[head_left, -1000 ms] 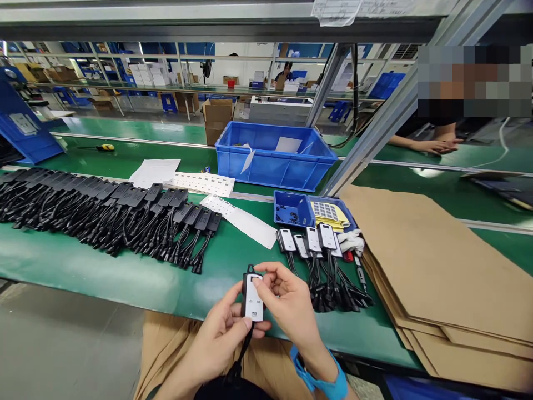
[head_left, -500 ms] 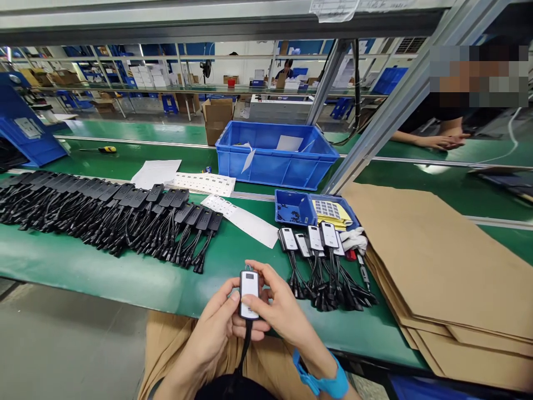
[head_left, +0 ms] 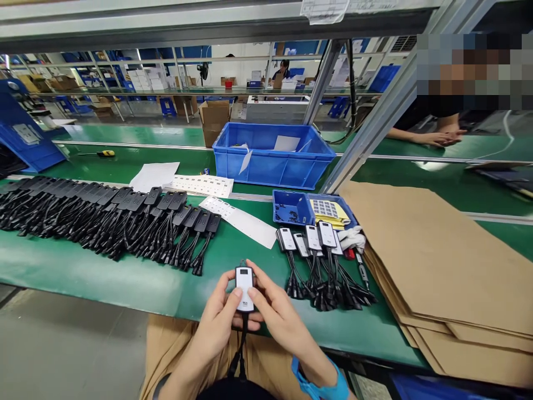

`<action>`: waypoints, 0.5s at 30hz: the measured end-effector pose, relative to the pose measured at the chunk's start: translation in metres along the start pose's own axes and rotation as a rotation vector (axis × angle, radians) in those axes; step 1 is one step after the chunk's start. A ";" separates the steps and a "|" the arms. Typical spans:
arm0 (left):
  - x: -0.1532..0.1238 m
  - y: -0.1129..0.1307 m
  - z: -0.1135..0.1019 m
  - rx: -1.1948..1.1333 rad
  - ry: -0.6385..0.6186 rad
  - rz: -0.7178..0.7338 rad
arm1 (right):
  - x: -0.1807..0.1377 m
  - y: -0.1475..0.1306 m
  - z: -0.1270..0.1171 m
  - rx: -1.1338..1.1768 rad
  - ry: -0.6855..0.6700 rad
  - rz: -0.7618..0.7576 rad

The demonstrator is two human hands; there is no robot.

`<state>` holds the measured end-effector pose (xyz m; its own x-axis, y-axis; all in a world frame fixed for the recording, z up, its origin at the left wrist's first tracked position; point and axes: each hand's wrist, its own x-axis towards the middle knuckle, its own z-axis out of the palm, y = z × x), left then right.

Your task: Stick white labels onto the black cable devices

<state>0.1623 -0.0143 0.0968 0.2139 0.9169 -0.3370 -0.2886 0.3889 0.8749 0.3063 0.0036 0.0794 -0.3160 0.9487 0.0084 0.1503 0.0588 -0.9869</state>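
Both hands hold one small black adapter with a white label on its face, just over the near edge of the green bench. My left hand grips it from the left and below. My right hand, with a blue wrist strap, presses fingers on the label from the right. The adapter's black cable hangs down to my lap. A small group of labelled adapters lies to the right of my hands. A long row of unlabelled black adapters lies to the left.
White label sheets lie mid-bench. A big blue bin stands behind, with a small blue tray and a yellow label sheet near it. Cardboard sheets are stacked at right. Another person's hands rest across the line.
The adapter has come upright and square to me between my hands. My right fingers slid down from its top to its lower right side.
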 end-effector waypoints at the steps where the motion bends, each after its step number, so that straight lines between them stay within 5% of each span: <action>1: 0.001 -0.002 0.000 0.045 -0.005 0.017 | 0.000 0.001 0.001 -0.033 0.027 -0.003; 5: 0.005 -0.006 0.002 0.098 -0.012 0.054 | -0.001 0.003 0.005 -0.150 0.101 -0.020; 9: 0.017 -0.006 0.006 -0.148 0.010 0.015 | 0.001 0.001 0.000 -0.295 0.105 -0.099; 12: 0.032 -0.002 0.008 -0.257 -0.108 0.007 | 0.010 -0.003 -0.015 -0.516 0.115 -0.184; 15: 0.052 0.004 0.004 0.028 -0.236 0.073 | 0.027 -0.006 -0.040 -0.804 0.186 -0.154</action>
<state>0.1760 0.0346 0.0836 0.4063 0.8948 -0.1852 -0.2860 0.3170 0.9043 0.3343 0.0411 0.0922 -0.2387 0.9435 0.2297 0.7622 0.3286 -0.5577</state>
